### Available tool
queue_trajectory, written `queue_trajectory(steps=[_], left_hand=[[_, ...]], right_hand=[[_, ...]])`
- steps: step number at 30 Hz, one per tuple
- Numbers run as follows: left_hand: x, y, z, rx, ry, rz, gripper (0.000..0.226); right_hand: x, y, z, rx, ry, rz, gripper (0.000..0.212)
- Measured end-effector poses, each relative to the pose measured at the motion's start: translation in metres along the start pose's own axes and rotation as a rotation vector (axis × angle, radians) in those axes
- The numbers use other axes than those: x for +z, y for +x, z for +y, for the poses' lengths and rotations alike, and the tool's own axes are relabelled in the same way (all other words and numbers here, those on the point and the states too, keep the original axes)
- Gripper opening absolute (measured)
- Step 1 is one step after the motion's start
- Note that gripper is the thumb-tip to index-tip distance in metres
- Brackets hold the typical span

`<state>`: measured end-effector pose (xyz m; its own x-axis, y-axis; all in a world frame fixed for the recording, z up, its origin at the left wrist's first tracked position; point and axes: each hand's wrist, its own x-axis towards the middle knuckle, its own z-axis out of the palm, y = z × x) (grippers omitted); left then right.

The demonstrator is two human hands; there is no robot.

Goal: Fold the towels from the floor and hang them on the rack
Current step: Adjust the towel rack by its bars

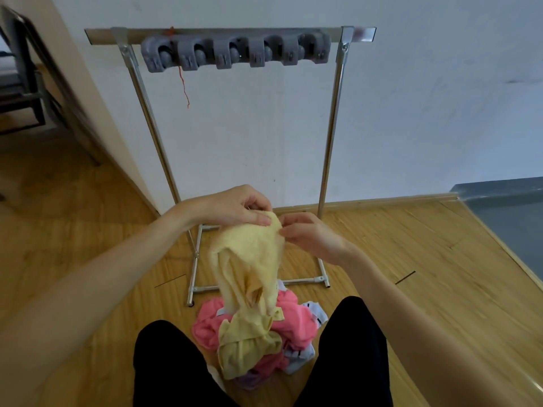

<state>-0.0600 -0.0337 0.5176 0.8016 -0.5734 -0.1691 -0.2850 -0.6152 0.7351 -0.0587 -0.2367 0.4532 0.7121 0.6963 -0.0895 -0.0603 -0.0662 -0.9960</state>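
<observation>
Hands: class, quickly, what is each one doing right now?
Left hand: closed, pinching the yellow towel at its top edge.
Right hand: closed, pinching the same towel.

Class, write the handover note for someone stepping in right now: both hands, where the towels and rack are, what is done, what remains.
Left hand: pinching the top edge of the yellow towel.
Right hand: pinching the same edge, close beside the left.
The yellow towel hangs crumpled, its lower end on the pile of towels on the floor between the knees.
Rack: standing by the wall, nothing hung on it.
Done: one towel lifted.
Left: fold it, hang it, then the others.
</observation>
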Motion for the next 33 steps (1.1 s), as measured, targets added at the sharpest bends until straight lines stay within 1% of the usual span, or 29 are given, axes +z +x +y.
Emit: queue_trajectory(steps=[2,4,8,11,14,15,16,17,18,20,22,25,28,31,33], left_hand=[[0.002,-0.001,-0.005,-0.013,-0.003,0.021,0.010],[0.005,-0.001,-0.012,-0.025,-0.020,0.042,0.008],[0.008,0.000,-0.019,-0.040,-0.069,0.110,0.017],[0.003,0.001,-0.020,-0.023,-0.087,0.097,0.009],[-0.008,0.002,-0.015,-0.015,-0.150,0.036,0.028],[-0.012,0.006,-0.010,0.000,-0.129,0.017,0.027],[-0.016,0.011,-0.004,0.028,-0.065,0.007,0.022],[-0.019,0.019,0.002,0.056,0.017,0.001,0.018],[-0.023,0.028,0.007,0.072,0.104,-0.008,0.019],[-0.033,0.046,0.015,0.042,0.278,-0.016,0.030],[-0.045,0.065,0.021,0.016,0.402,0.028,0.032],[-0.064,0.091,0.034,0.008,0.476,0.077,0.030],[-0.079,0.113,0.047,-0.023,0.648,0.063,0.041],[-0.095,0.136,0.057,-0.038,0.804,0.065,0.054],[-0.106,0.149,0.063,-0.046,0.856,0.120,0.058]], right_hand=[[-0.003,-0.001,0.002,0.000,-0.091,0.018,0.024],[-0.009,-0.005,0.000,-0.012,-0.136,0.029,0.017],[-0.035,-0.013,-0.007,-0.013,-0.210,0.037,0.011],[-0.066,-0.024,-0.006,0.011,-0.254,0.166,0.018],[-0.097,-0.034,-0.008,0.008,-0.296,0.296,0.009],[-0.105,-0.035,-0.011,-0.005,-0.317,0.321,0.005],[-0.111,-0.035,-0.015,-0.027,-0.345,0.337,0.005],[-0.115,-0.033,-0.019,-0.063,-0.390,0.339,0.012],[-0.119,-0.031,-0.025,-0.104,-0.459,0.323,0.019],[-0.125,-0.025,-0.037,-0.179,-0.628,0.267,0.030],[-0.135,-0.018,-0.049,-0.220,-0.772,0.218,0.036],[-0.154,-0.007,-0.063,-0.176,-0.958,0.189,0.046],[-0.176,0.010,-0.071,-0.082,-1.132,0.142,0.051],[-0.196,0.024,-0.088,-0.053,-1.234,0.220,0.049],[-0.209,0.031,-0.103,-0.068,-1.276,0.296,0.049]])
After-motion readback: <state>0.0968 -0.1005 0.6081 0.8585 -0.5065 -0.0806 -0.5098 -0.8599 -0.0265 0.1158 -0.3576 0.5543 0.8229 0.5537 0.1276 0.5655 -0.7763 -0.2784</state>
